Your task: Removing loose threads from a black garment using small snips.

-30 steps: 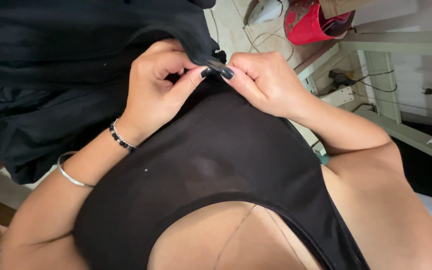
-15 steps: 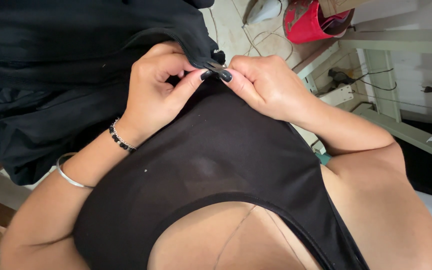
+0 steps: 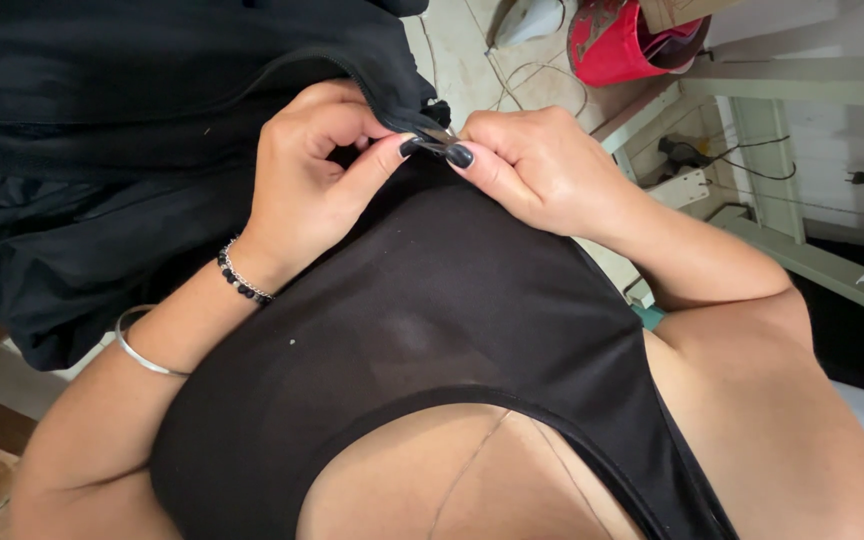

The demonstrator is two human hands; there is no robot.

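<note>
Both my left hand [image 3: 307, 185] and right hand [image 3: 537, 165] pinch a small metal clip [image 3: 439, 137] on black fabric [image 3: 102, 120]; red tub [image 3: 617, 45] sits beyond.

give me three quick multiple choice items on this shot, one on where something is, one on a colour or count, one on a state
1. Where is the red container?
A. at the top of the view, beyond the hands
B. on the left wrist
C. under the black garment

2. How many bracelets are on the left arm?
A. none
B. two
C. five

3. How do the two hands stand?
A. both flat and open on the cloth
B. one raised out of view
C. both pinching the black garment at its zipper edge

Answers:
1. A, it sits on the pale floor above the right hand.
2. B, a black beaded bracelet and a plain silver bangle show below the left hand.
3. C, the dark-nailed fingertips of both hands meet at one spot on the fabric edge.
</note>
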